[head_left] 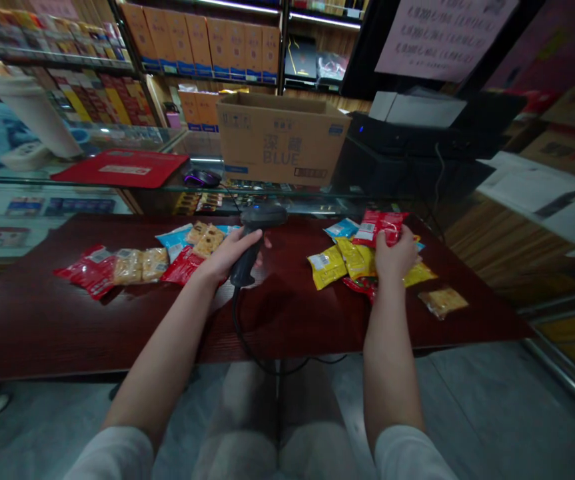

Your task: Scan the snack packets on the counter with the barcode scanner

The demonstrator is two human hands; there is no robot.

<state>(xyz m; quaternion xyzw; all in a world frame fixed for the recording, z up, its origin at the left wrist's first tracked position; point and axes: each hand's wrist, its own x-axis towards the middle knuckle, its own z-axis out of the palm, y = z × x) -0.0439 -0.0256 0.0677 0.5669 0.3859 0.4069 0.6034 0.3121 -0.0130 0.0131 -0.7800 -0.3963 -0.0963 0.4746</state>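
My left hand (232, 257) is wrapped round the handle of a black barcode scanner (263, 215), whose cord hangs down past the table's front edge. My right hand (396, 253) grips a red snack packet (380, 225) over a pile on the right. In that pile lie yellow packets (357, 259) and a blue packet (341, 229). Beside it rests a clear-wrapped cracker pack (444, 302). Left of the scanner, another group holds a red packet (92, 271), clear-wrapped biscuits (140, 265) and a blue packet (174, 241), partly covered by others.
The dark red table (287, 320) spans the front. Behind it, a glass counter carries an open cardboard box (284, 143), a red mat (122, 167), a mouse (202, 177) and a black printer-like machine (417, 147). Stocked shelves (207, 43) stand at the back.
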